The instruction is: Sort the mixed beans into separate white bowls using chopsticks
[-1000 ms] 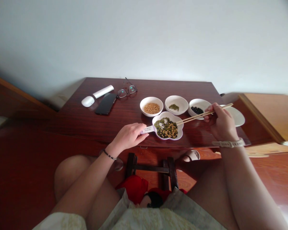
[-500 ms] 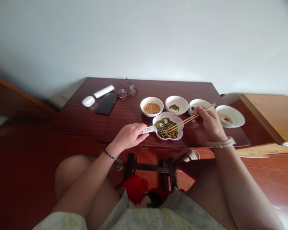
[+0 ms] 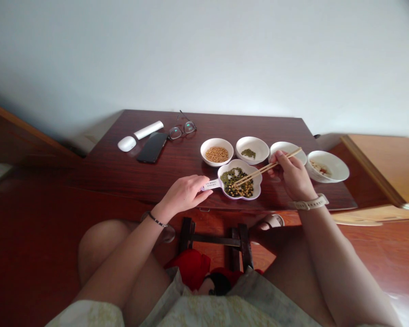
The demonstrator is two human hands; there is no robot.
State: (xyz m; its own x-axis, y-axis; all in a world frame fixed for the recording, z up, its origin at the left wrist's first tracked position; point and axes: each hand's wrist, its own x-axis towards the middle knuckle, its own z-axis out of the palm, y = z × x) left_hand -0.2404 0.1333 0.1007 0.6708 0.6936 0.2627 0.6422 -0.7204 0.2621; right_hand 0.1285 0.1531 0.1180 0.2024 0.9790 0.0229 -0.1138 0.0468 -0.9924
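Note:
My left hand (image 3: 187,191) is closed on the labelled handle of a white, scalloped bowl (image 3: 258,187) at the table's front edge. Mixed beans (image 3: 238,182), green, black and yellow, lie inside it. My right hand (image 3: 291,174) grips a pair of wooden chopsticks (image 3: 264,168), their tips down among the yellow beans. Behind stand a round bowl of yellow beans (image 3: 217,154) and a bowl with a few green beans (image 3: 248,153). My right hand partly covers a third white bowl (image 3: 288,146). On the far right, a bowl (image 3: 337,168) holds pale and reddish pieces.
On the table's (image 3: 177,168) left side lie a black phone (image 3: 152,147), eyeglasses (image 3: 183,130), a white cylinder (image 3: 149,130) and a white rounded object (image 3: 127,144). A pale wall rises behind. Dark stool legs (image 3: 244,247) show below, between my knees.
My right hand has shifted slightly left, and the chopstick tips have moved a little left within the beans. My left hand keeps its hold on the handle.

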